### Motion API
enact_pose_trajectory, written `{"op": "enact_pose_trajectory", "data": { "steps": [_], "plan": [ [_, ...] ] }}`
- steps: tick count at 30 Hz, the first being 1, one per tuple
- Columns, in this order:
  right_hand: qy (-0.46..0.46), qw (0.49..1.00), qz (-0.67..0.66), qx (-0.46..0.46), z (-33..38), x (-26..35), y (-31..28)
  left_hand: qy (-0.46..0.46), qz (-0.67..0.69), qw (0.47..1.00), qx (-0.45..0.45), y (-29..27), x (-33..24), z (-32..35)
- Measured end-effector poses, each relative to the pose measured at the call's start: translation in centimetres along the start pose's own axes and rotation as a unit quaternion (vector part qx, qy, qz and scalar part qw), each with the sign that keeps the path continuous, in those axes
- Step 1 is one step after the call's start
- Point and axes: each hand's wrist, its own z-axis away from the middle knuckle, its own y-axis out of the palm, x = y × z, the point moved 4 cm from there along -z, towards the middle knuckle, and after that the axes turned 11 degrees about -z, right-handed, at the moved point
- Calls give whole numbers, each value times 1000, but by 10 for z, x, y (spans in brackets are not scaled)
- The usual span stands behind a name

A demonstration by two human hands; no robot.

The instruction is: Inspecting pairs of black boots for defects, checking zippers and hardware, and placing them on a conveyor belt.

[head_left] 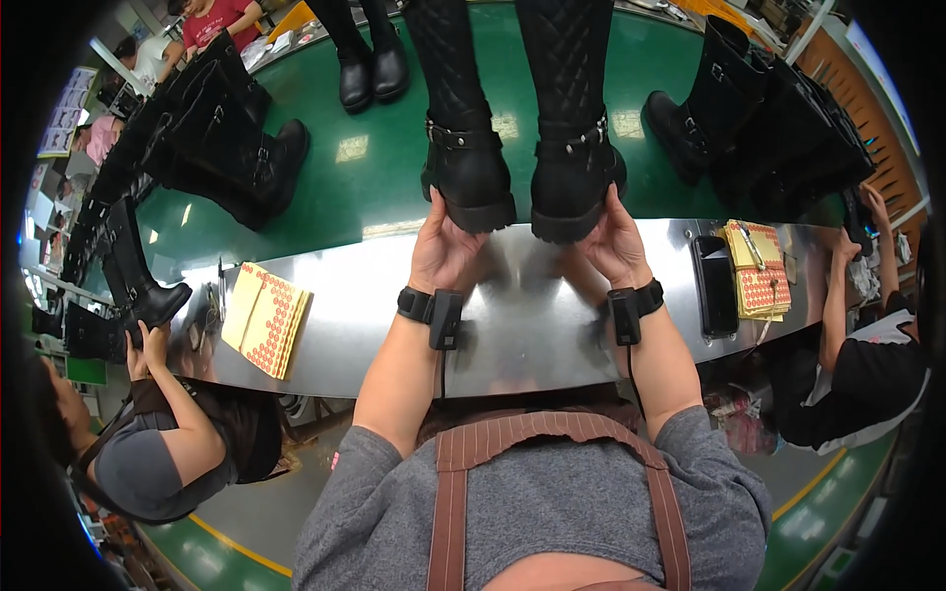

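Observation:
Two tall black boots stand upright before me, heels toward me, with quilted shafts and buckled, studded ankle straps. My left hand [439,251] is closed round the heel of the left boot [467,175], thumb up its outer side. On the right boot [570,179], my right hand [617,246] grips the heel the same way. The fingers are partly hidden at the soles. Both heels sit near the line where the green surface [384,158] meets the shiny metal edge [512,345] of the table. The toes are hidden behind the heels.
More black boots stand in groups at the left [222,138] and right [729,118]; another pair [372,69] is farther back. Patterned yellow card stacks [264,315] flank me, with a black phone [714,286] at right. Co-workers [168,424] handle boots at left and something dark at right.

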Motion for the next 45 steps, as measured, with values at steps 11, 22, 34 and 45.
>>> {"op": "enact_pose_trajectory", "data": {
  "steps": [11, 22, 34, 45],
  "plan": [
    [-150, 968, 148, -137, 1, -4, 1, 46, -119, 984, -127, -15, 3, -3],
    [-154, 966, 186, -97, -9, 3, 6, 37, -149, 979, -134, -21, 1, -6],
    [-173, 956, 222, -84, 6, -7, -2, 63, -142, 982, -107, -15, 5, 6],
    [-57, 977, 200, -49, -8, -10, 14, -23, -86, 995, -39, 12, 6, -4]
  ]
}}
